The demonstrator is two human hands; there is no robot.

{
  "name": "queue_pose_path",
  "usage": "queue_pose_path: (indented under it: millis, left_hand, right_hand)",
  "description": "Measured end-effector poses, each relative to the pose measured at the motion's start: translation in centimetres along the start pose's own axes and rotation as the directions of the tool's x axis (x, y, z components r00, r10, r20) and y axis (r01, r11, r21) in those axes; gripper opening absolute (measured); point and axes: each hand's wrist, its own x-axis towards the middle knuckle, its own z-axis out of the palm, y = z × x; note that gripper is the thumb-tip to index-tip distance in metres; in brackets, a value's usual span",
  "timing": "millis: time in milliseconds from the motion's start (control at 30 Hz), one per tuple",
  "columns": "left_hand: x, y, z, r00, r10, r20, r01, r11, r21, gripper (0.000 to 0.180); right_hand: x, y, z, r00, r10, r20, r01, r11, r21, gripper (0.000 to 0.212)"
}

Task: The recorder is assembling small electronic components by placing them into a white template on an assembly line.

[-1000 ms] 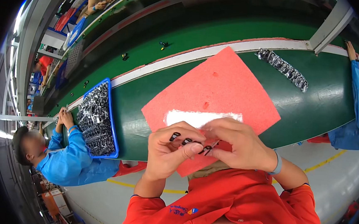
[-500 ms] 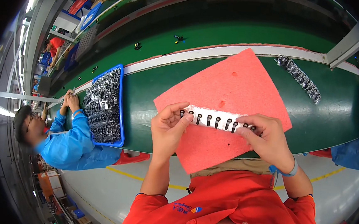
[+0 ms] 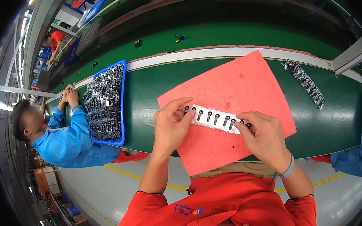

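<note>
A white strip (image 3: 212, 123) carries a row of several small black parts (image 3: 209, 116), each with a rounded head and a narrow stem. It is held stretched sideways over a pink foam sheet (image 3: 205, 150). My left hand (image 3: 168, 127) pinches its left end between thumb and fingers. At the opposite end, my right hand (image 3: 265, 138) grips the strip, its thumb near the last parts. Fingers partly cover the parts at both ends. The strip slopes slightly down to the right.
Left of the foam stands a blue tray (image 3: 124, 105) full of packed black parts. A similar clear-wrapped row (image 3: 304, 84) lies at right on the green table (image 3: 336, 111). Beyond a white rail is a green belt (image 3: 220, 36) with small parts. Co-workers (image 3: 68, 141) sit at both sides.
Both hands keep their hold on the strip, and it stays nearly in place with a slight shift. The view has moved a little. The co-worker at left has turned their head.
</note>
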Motion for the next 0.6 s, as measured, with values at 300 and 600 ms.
queue_pose_path:
  millis: [300, 600]
  left_hand:
    - [0.2, 0.7, -0.5, 0.969, 0.246, -0.030, -0.225, 0.921, 0.317, 0.041]
    - [1.5, 1.7, -0.4, 0.716, 0.557, 0.420, -0.695, 0.619, 0.364, 0.059]
  right_hand:
    - [0.1, -1.6, -1.2, 0.998, -0.050, 0.034, 0.061, 0.877, -0.477, 0.040]
    - [-0.4, 0.8, -1.1, 0.903, -0.371, 0.216, 0.429, 0.785, -0.447, 0.058]
